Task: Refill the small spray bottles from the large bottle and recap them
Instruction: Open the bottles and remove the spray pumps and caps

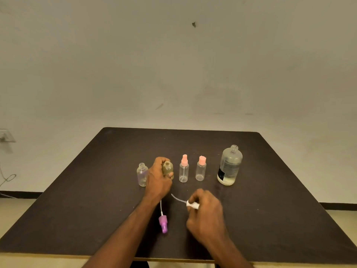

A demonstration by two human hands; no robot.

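A dark table [270,190] stands in front of a pale wall [173,64]. On it is a row of bottles.

The left hand [158,178] wraps its fingers around a small amber bottle [167,169] with no cap. The bottle stands on the table. Just to the left of that hand stands a small clear bottle [142,174], and its top is off too.

To the right of the amber bottle stand two more small clear bottles. The first pink-capped bottle [183,171] has a thin spray top. The second pink-capped bottle [201,168] has a wider pink cap. Both stand up straight and do not touch.

Far to the right stands the large bottle [229,165]. Its neck is open and clear liquid sits in it.

The right hand [205,215] is nearer, with fingers curled around a white spray cap [192,205]. The cap's thin tube points left. The hand looks a bit blurry.

A purple spray cap [163,223] lies on the table between the two arms, with its tube pointing away.
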